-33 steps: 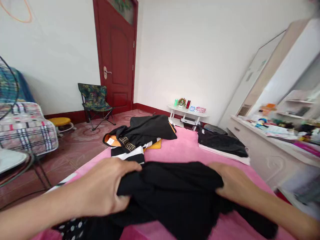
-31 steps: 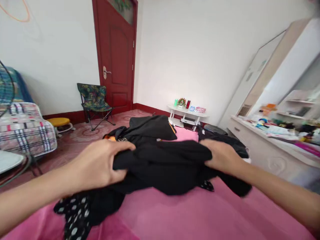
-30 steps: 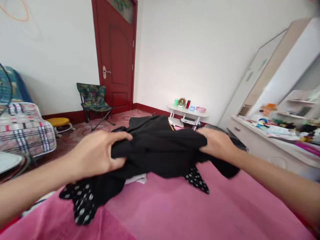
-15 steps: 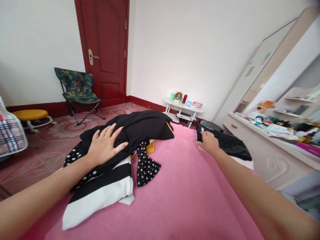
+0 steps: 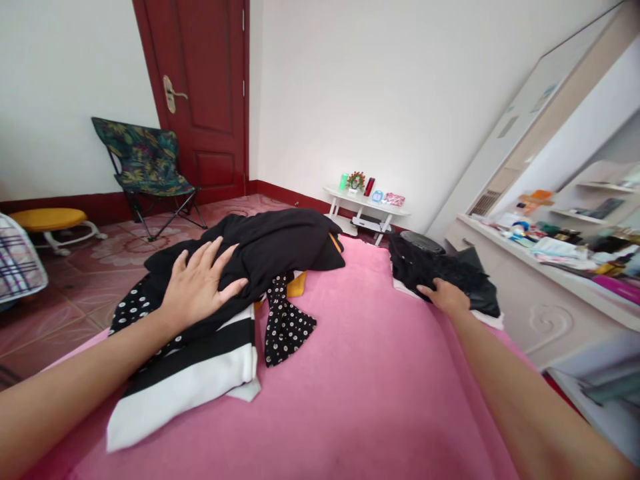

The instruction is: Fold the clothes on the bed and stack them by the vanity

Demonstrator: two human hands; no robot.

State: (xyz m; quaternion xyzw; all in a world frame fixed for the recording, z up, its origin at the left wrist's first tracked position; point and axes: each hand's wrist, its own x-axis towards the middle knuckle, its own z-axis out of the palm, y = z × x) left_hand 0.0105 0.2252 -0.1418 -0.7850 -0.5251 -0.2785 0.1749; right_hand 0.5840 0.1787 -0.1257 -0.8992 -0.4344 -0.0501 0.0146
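Note:
My left hand [image 5: 195, 283] lies with fingers spread on a crumpled black garment [image 5: 280, 237], the top of a loose heap on the pink bed cover [image 5: 360, 380]. Under it show black-and-white fabric [image 5: 200, 393], a black fabric piece with white dots [image 5: 287, 327] flared onto the cover, and a bit of yellow cloth [image 5: 297, 285]. On the right, my right hand [image 5: 450, 297] rests at the near edge of a stack of folded black clothes [image 5: 420, 263], its thumb apart from the fingers. Part of its fingers is hidden. White cloth edges the stack's underside.
A camouflage-patterned folding chair [image 5: 147, 160] and a yellow stool [image 5: 47, 219] stand left, near a red door [image 5: 205, 87]. Beyond the bed is a small white table [image 5: 367, 203] with a potted plant. A cluttered dresser [image 5: 530, 293] lines the right side.
My right hand has moved right and nearer along the black stack, from its far left corner to its near edge. My left hand stays on the heap. The view has shifted slightly.

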